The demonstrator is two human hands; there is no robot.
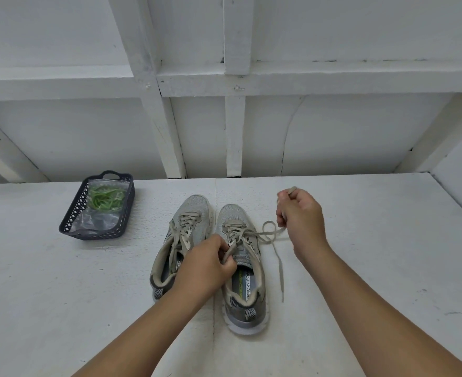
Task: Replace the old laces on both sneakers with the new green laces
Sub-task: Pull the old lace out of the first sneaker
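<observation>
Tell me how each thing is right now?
Left shoe: laced, untouched.
Right shoe: old lace untied, loose.
Green laces: bagged, in the basket.
Left hand: pinching the lace.
Right hand: gripping the lace, pulling sideways.

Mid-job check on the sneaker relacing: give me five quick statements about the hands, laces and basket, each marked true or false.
1. The right hand pinches the old lace of the right sneaker. True.
2. The left hand rests flat on the table. False: it grips a lace loop at the right sneaker's tongue.
3. The green laces are already threaded into the left sneaker. False: they lie bagged in the dark basket.
4. The left sneaker has its old laces in. True.
5. The basket sits right of the sneakers. False: it sits to their left.
</observation>
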